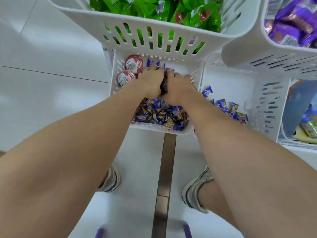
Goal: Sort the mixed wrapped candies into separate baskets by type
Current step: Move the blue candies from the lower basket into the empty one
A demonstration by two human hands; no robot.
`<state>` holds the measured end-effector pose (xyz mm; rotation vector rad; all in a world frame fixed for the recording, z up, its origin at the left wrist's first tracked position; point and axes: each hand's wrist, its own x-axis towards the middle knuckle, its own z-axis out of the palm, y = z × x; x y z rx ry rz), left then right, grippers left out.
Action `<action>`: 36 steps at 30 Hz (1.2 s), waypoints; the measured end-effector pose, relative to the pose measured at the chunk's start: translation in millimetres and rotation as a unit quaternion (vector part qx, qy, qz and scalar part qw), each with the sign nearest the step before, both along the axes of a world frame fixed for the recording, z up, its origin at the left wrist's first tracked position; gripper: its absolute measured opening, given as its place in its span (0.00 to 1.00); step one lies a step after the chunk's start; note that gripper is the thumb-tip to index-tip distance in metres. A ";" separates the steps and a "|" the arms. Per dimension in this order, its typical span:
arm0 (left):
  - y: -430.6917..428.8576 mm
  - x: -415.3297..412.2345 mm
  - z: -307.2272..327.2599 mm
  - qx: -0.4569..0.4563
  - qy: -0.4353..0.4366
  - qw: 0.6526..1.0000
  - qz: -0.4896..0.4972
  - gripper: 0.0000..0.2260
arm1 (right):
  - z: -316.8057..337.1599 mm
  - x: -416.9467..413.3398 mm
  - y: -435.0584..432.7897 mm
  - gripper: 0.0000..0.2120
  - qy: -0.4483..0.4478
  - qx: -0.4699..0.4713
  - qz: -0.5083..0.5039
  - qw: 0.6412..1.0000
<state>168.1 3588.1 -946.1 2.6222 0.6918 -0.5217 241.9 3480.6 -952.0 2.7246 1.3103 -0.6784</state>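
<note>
Blue candies (159, 114) crowd the middle basket (154, 129) beside red cups (133, 63); left hand (151, 79) and right hand (178, 88) clutch a bunch; sorting looks unfinished.

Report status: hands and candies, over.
Left hand and right hand cupped together round blue candies in the lower basket. Two red cups share that basket, beside left hand. Green basket overhangs.

Print on the blue candy wrappers (161, 115) and the red-lidded cups (133, 63) is blurred; nothing can be read.
</note>
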 end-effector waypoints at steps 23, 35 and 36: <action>-57.8 -90.3 -0.6 -0.065 -0.165 0.971 0.158 0.34 | 3.5 -26.4 -18.7 0.34 -0.057 -0.042 0.107 0.992; -55.0 -79.0 -4.4 -0.162 -0.171 0.963 0.132 0.23 | 53.7 -30.5 -48.9 0.16 -0.090 0.197 -0.004 0.976; -57.9 -76.8 -3.7 -0.158 -0.170 0.964 0.131 0.22 | 55.6 -32.0 -56.7 0.16 -0.095 0.239 -0.023 0.966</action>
